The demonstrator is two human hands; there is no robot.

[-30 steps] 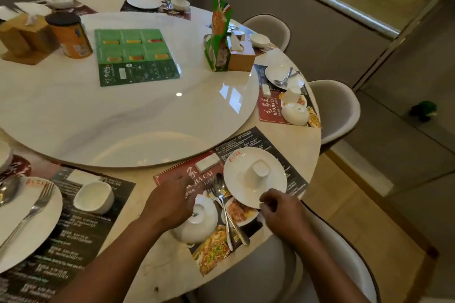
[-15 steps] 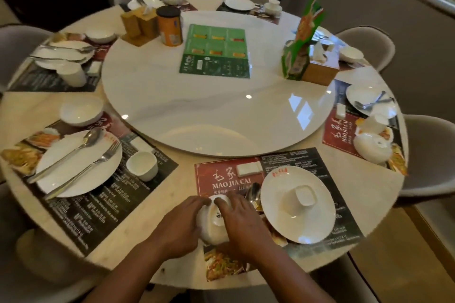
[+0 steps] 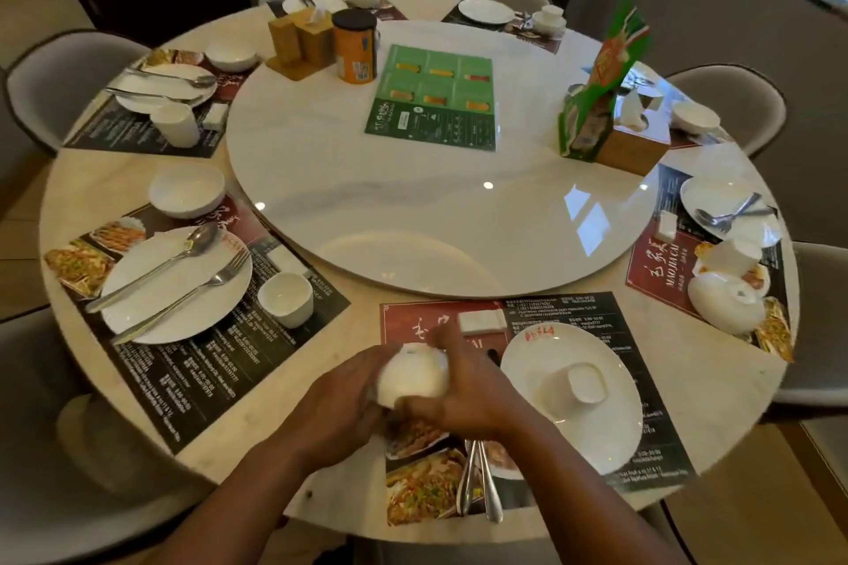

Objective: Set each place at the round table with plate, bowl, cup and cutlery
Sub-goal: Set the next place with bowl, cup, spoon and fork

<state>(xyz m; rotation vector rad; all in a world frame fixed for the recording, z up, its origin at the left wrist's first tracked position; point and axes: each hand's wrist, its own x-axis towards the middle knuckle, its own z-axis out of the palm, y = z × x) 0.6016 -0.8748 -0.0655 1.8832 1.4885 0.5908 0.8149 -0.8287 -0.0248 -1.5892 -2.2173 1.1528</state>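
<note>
Near mat [image 3: 573, 312]: the right half is blocked by a plate [image 3: 596, 431] carrying an upturned cup [image 3: 573, 388]. The left half is blocked by the held bowl [image 3: 413, 374]. Cutlery [image 3: 479, 482] lies across the mat's near edge between them. A white packet [image 3: 482, 320], possibly a napkin, sits at the far edge.

Free passage: bare bench [image 3: 706, 362] right of the mat, the bare strip left of it, and the front half of the turntable [image 3: 413, 220]. A second cup [image 3: 285, 299] stands beside the left strip.

Right hand [image 3: 468, 399] has left the plate [image 3: 596, 427] rim and joined the left hand [image 3: 335, 413] on the bowl [image 3: 413, 376]. Both now grip it, apparently lifted off the placemat [image 3: 413, 321].
</note>
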